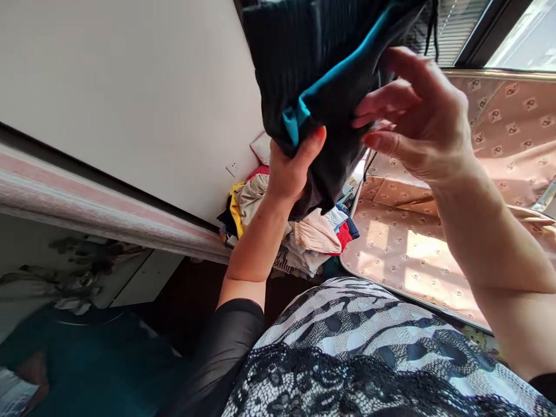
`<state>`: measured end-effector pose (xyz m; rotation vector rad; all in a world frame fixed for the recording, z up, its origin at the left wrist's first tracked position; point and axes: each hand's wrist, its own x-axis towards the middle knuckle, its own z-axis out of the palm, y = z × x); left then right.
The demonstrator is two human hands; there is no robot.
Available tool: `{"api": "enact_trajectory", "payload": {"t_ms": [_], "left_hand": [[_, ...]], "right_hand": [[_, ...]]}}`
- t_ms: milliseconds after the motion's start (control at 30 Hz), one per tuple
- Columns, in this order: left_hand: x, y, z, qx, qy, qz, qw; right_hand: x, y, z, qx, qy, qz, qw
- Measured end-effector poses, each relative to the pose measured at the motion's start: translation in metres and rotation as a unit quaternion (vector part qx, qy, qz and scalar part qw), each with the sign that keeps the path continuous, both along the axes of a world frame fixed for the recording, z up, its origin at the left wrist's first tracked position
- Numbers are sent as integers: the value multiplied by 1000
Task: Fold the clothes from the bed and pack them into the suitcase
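A black garment [343, 98] with bright blue trim and a dangling dark cord hangs bunched in front of me at the top of the view. My left hand [295, 168] is closed around its lower part, thumb across the front. At the garment's right side is my right hand [417, 116], its fingers bent but apart. Its upper fingertips reach the cloth's edge and are partly hidden or blurred. Below and behind the garment lies a pile of clothes [315, 231] in peach, grey, yellow, red and white, some of it covered by my left forearm.
An open suitcase [382, 231] with pink patterned lining lies on the right, its lid [512, 121] raised by the window. A white panel [130, 87] with a pink-striped edge takes up the left. Someone in teal [95, 359] is at the lower left.
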<state>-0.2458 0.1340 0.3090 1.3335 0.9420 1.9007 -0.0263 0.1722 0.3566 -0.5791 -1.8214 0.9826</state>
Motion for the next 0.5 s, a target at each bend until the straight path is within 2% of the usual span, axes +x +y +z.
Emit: {"api": "enact_trajectory", "payload": {"t_ms": [67, 100, 133, 200, 267, 333, 367, 433, 500], "left_hand": [[22, 5, -5, -93, -90, -83, 988], [32, 7, -9, -141, -126, -133, 973], [43, 7, -15, -184, -154, -181, 954], [65, 7, -33, -260, -185, -253, 913], [87, 8, -60, -320, -177, -293, 883], [110, 12, -95, -357, -151, -309, 868], [120, 15, -112, -369, -139, -311, 865], [138, 24, -141, -381, -123, -300, 866], [152, 35, -159, -376, -117, -284, 874]], "right_hand": [[29, 8, -25, 84, -10, -166, 982], [44, 11, -40, 104, 4, -227, 968], [59, 13, -56, 105, 21, -252, 962], [91, 8, -94, 30, 56, -213, 975], [122, -8, -136, -136, 52, -136, 980], [150, -28, -176, -292, 44, -116, 948], [161, -38, -193, -339, 50, -129, 930], [180, -51, -218, -369, 71, -172, 911], [193, -52, -232, -339, 99, -218, 910]]}}
